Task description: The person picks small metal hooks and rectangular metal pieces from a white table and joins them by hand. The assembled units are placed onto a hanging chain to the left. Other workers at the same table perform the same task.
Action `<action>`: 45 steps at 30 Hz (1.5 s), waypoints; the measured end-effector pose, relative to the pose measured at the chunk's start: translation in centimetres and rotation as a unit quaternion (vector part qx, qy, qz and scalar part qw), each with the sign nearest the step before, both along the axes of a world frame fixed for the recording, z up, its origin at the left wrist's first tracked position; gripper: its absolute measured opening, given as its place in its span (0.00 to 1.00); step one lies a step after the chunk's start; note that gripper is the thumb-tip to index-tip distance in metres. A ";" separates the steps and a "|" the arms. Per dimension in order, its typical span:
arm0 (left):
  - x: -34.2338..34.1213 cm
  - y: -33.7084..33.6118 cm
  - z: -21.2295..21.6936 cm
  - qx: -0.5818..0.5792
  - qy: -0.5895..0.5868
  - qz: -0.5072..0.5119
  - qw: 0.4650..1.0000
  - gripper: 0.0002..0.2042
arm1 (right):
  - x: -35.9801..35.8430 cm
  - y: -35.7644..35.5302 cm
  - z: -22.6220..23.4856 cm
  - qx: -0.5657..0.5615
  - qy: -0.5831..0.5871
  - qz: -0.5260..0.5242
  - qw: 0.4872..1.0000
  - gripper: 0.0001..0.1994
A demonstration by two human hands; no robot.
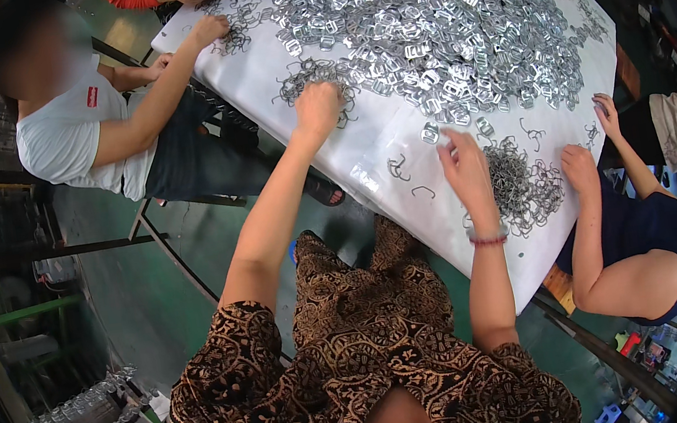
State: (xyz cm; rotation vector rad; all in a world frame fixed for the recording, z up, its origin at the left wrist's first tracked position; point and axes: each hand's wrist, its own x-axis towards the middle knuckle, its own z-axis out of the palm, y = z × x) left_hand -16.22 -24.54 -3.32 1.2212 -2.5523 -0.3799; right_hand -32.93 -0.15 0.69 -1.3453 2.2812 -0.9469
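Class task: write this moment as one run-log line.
left hand: closed on dark bent wire clips | right hand: fingers on white table | heap of flat silver metal buckles: beyond

Worktop [398, 149]: covered by a white sheet, smooth and glossy, looks like plastic film; light glare patches near its near edge.

Big heap of flat buckles [434, 22] at the worktop's centre: bright stamped metal, shiny, silvery, sharp highlights.

Wire clips [521, 181] piled at the near right edge of the worktop: thin bent metal wire, duller grey than the buckles. Same wire in a loose tangle [313, 75] under the left hand [317, 108].

Right hand [466, 166]: beaded wristband [490, 238], reddish, slightly glossy.

Dress [365, 360] below the worktop: soft printed cloth, brown and black, matt.

Floor [135, 279] left of the worktop: green painted surface, smooth, faint sheen.
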 end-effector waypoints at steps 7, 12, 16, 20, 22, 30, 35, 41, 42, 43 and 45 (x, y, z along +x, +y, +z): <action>5.1 8.4 5.1 -0.019 0.124 -0.101 0.987 0.11 | -3.1 -4.6 -9.1 -0.074 -0.108 -0.008 0.991 0.13; 7.1 14.0 7.3 0.192 0.166 -0.108 0.961 0.10 | -0.5 -3.8 -5.5 -0.162 -0.034 0.045 0.985 0.07; 6.6 16.3 6.9 0.235 0.297 -0.089 0.921 0.08 | 7.1 -0.1 -1.0 -0.212 -0.404 0.050 0.889 0.08; 6.6 18.5 7.6 0.232 0.319 -0.109 0.913 0.05 | 11.0 2.6 1.0 -0.323 -0.451 0.040 0.831 0.07; 7.2 19.4 8.1 0.238 0.337 -0.115 0.904 0.05 | 11.9 3.6 1.4 -0.342 -0.460 0.031 0.819 0.07; 9.4 22.0 8.6 0.250 0.371 -0.081 0.891 0.09 | 13.2 6.0 4.1 -0.257 -0.385 0.083 0.882 0.11; 9.7 23.1 10.3 0.199 0.336 -0.083 0.917 0.10 | 14.0 6.2 5.2 -0.325 -0.200 0.087 0.920 0.12; 10.8 24.3 8.0 0.247 0.263 -0.088 0.928 0.08 | 13.6 9.1 3.3 -0.183 -0.348 0.113 0.912 0.11; 10.9 24.4 7.5 0.348 0.281 -0.103 0.889 0.08 | 12.9 9.5 3.2 -0.192 -0.351 0.124 0.908 0.10; 11.3 24.3 7.1 0.440 0.241 -0.090 0.861 0.08 | 12.6 10.1 3.1 -0.159 -0.370 0.126 0.907 0.10; 11.7 24.5 6.7 0.485 0.276 -0.132 0.819 0.10 | 11.8 11.0 3.0 -0.157 -0.388 0.136 0.898 0.09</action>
